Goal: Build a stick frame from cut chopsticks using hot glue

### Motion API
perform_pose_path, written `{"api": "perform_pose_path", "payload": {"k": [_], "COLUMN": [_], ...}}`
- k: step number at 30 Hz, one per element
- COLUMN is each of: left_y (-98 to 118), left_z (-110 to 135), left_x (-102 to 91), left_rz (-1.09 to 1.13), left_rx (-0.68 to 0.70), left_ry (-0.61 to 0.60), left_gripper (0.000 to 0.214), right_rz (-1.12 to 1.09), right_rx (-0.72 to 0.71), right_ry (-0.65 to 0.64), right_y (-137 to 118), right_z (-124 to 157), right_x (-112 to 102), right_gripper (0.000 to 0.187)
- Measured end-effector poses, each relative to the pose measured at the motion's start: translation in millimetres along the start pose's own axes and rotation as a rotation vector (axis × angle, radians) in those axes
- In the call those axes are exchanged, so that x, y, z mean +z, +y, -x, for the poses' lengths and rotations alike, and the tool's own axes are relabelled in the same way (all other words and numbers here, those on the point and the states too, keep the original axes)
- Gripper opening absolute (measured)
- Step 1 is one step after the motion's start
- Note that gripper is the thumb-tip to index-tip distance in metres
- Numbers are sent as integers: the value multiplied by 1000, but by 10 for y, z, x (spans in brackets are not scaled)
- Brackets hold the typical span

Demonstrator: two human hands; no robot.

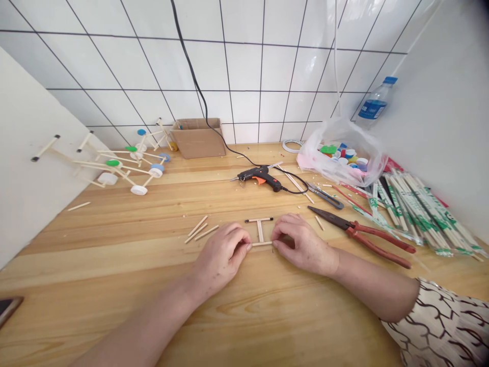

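Between my two hands a short wooden stick [262,243] lies crosswise on the table. My left hand [225,250] pinches its left end, and my right hand [300,244] pinches its right end. Two thin sticks side by side [260,231] run from its middle to a crosspiece with black ends [259,220], together making a sideways H shape. Whether the joints are glued I cannot tell. Several cut stick pieces [199,228] lie just left of my left hand. Red-handled pliers [362,234] rest right of my right hand, near a small stick piece [319,223].
A black glue gun [263,177] lies behind my hands, its cord running up the tiled wall. Stick vehicles with bottle-cap wheels [132,163] stand at left by a cardboard box [198,138]. At right are a utility knife [325,196], a bag of caps [344,153] and wrapped chopsticks [424,209].
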State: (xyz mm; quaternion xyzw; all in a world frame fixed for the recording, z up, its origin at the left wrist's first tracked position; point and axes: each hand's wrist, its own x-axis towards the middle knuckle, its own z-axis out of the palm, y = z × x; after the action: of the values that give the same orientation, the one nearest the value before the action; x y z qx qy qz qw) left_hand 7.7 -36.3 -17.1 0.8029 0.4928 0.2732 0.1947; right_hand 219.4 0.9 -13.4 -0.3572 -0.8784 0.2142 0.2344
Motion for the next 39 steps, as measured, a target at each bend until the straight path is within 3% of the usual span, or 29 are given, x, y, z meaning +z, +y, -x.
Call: {"api": "perform_pose_path", "payload": {"k": [39], "left_y": [6], "left_z": [-8], "left_x": [-3], "left_rz": [-3], "left_rx": [-2], "left_ry": [9], "left_gripper": [15], "right_rz": [2], "right_rx": [0], "right_ry": [3], "right_y": [1], "right_z": [0], "right_x": [2], "right_gripper": [12]}}
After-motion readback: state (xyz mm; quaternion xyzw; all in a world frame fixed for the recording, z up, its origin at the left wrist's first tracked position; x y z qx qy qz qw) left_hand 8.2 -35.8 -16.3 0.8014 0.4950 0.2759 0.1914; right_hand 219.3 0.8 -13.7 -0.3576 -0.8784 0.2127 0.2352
